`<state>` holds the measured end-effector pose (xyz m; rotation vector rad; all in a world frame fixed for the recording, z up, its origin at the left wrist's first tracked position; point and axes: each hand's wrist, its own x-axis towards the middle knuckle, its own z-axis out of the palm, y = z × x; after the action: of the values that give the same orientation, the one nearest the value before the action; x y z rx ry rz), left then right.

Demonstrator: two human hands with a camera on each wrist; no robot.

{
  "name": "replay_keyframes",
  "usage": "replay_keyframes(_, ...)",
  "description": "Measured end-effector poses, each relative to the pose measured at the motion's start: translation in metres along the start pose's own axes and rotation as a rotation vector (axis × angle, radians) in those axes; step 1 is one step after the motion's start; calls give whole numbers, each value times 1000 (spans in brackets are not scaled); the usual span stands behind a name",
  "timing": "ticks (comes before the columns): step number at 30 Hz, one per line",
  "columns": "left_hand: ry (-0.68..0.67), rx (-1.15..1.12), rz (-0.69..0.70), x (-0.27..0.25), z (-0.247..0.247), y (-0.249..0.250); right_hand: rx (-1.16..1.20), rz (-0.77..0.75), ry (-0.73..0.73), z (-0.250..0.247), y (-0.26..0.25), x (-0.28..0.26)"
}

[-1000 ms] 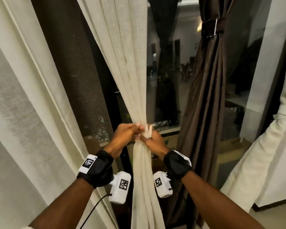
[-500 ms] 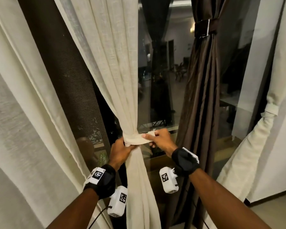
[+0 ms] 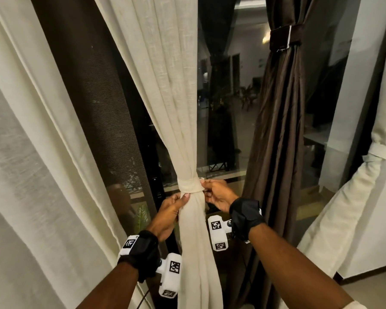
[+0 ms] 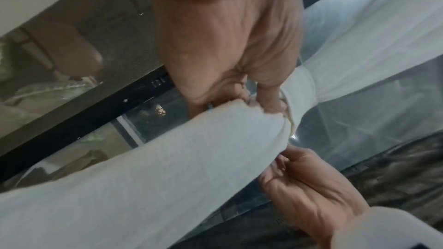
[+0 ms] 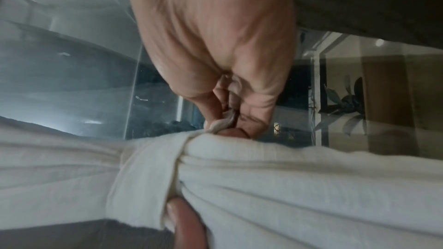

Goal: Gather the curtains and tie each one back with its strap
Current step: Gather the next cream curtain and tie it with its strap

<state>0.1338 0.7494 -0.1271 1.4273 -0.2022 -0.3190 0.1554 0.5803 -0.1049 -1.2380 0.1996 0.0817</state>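
A cream curtain (image 3: 187, 121) hangs in the middle, gathered into a bundle with a cream strap (image 3: 189, 186) wrapped round it. My left hand (image 3: 181, 200) grips the bundle just below the strap, thumb on the front and fingers behind. My right hand (image 3: 204, 187) pinches the strap's end at its right side. In the left wrist view, my left hand's fingers (image 4: 271, 101) curl round the curtain (image 4: 167, 168) beside the strap (image 4: 302, 90). In the right wrist view, my right hand (image 5: 230, 120) pinches the strap's end above the strap (image 5: 146, 168).
A brown curtain (image 3: 276, 130) to the right is tied with a dark strap (image 3: 285, 39). At the far right a cream curtain (image 3: 343, 208) is tied back by its strap (image 3: 376, 151). A loose cream curtain (image 3: 42, 152) fills the left. Glass door (image 3: 221, 108) stands behind.
Both hands were pinching at the front of the bundle; the strap now goes round it. My left hand dropped below the strap and my right hand moved to the strap's right side.
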Motion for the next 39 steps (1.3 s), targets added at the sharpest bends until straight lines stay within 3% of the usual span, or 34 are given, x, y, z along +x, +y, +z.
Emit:
replay_keyframes(5, 37, -137, -41, -2, 1, -2, -87, 55, -17, 18, 1, -3)
replay_keyframes(11, 94, 147, -63, 9, -4, 18, -200, 112, 33, 15, -6, -4)
replay_keyframes(14, 157, 176, -62, 14, -4, 24, -153, 111, 36, 18, -9, -4)
replay_keyframes(21, 108, 252, -49, 13, -2, 23, -84, 208, -1, 14, -4, -6)
replay_keyframes(25, 111, 271, -51, 15, -3, 22, -163, 185, -3, 13, 1, -3)
replay_keyframes(28, 187, 282, -25, 20, -4, 23, -233, 143, -29, 15, -3, -8)
replay_keyframes(31, 237, 293, 7, 21, 0, 20, -287, 34, 26, 15, -3, -4)
replay_keyframes(35, 204, 391, 85, 23, -3, 17, -451, -118, 91, 12, -6, -1)
replay_keyframes(39, 241, 486, 142, 23, -1, 18, -510, -119, -18, 7, -12, -8)
